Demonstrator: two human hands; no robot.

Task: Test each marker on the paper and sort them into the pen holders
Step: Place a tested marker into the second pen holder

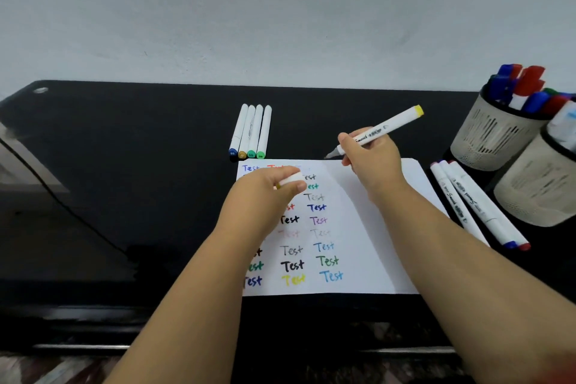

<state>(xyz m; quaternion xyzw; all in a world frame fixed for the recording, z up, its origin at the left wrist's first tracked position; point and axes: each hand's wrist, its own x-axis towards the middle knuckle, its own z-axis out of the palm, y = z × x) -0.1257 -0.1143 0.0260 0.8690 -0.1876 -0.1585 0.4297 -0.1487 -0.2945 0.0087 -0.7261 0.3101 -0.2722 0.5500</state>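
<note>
The right hand (371, 153) grips an uncapped white marker (378, 131) above the paper's far edge, its long axis slanting so the grey tip points down-left toward the paper (374, 227) and the yellow end points up toward the table's far right corner. The left hand (268, 193) pinches the marker's white cap (291, 179) over the rows of coloured "Test" words. Four capped markers (251, 131) lie side by side just beyond the paper, three more (477, 203) lie along its right edge, and two mesh pen holders (498, 134) stand at the table's right edge, the farther one full of markers.

Head cam looks fwd/down; close over desk (124, 140).
</note>
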